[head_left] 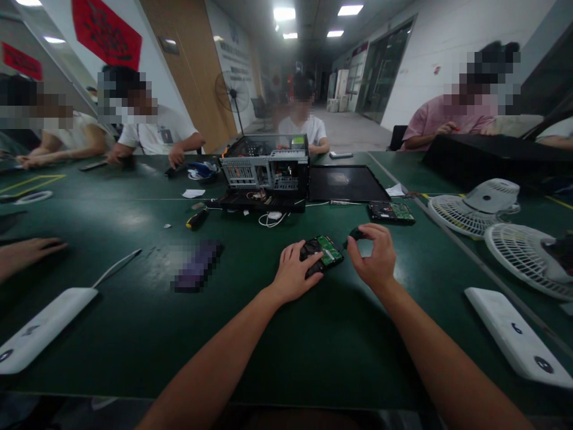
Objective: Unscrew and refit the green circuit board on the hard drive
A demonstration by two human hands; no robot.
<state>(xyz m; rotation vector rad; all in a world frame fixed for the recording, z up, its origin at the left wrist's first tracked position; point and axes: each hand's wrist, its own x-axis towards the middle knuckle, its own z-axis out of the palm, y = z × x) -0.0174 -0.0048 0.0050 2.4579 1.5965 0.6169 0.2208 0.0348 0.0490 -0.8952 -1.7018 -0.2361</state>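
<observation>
Two grips: splaying the left hand [298,267] over a hard drive [329,251], probably against sliding, and pinching some dark thingy [353,237] in the right hand [375,255].

Ceiling lights [284,14] shine white, glare marks the dim table [134,218], and frame edges stretch.

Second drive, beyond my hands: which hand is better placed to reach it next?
Likely your right hand: it's closer to the second drive, though it pinches a dark object. Your left hand is farther off, resting on the near drive.
</observation>
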